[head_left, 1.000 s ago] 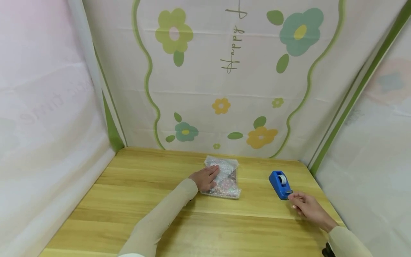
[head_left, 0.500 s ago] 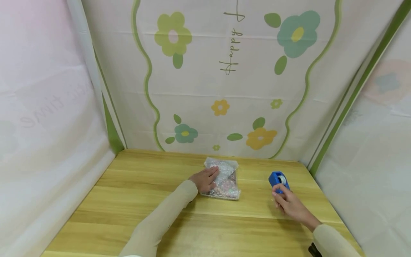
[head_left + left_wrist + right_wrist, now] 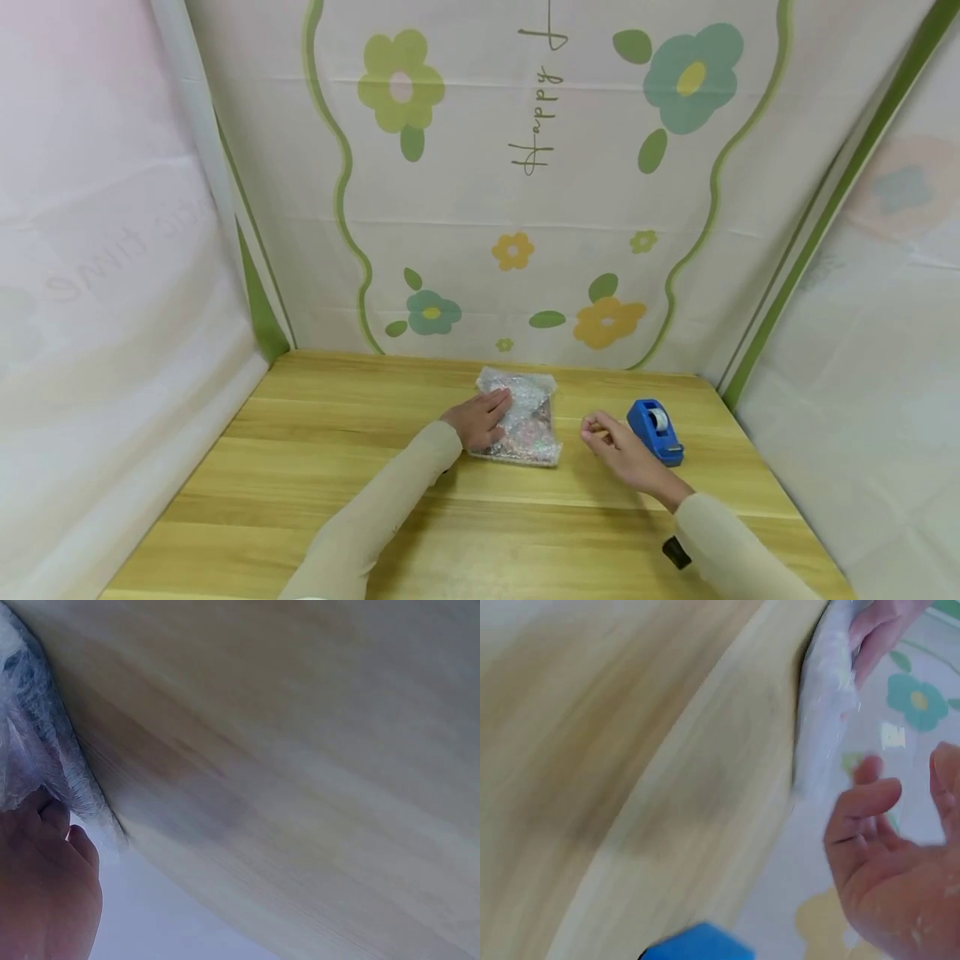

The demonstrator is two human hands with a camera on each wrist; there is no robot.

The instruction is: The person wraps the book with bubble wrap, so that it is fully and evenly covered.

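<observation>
A flat package in bubble wrap (image 3: 531,429) lies toward the back of the wooden table, something dark and pinkish showing through the wrap. My left hand (image 3: 476,419) rests on its left side with the fingers laid across the wrap. In the air right of the package is my right hand (image 3: 626,454), thumb and forefinger brought together as if on a small piece of clear tape, which hardly shows. Just behind that hand stands a blue tape dispenser (image 3: 651,437) with a white roll. The right wrist view shows curled fingers (image 3: 866,799); their tips near the thumb are cut off.
The wooden table (image 3: 360,400) meets a flower-printed cloth (image 3: 450,192) close behind the package. More cloth hangs on the left and right sides. A small black object (image 3: 677,552) shows beneath the right sleeve.
My right hand has left the front end of the tape dispenser and moved left toward the package, fingers still pinched. The left hand and the package have stayed in place.
</observation>
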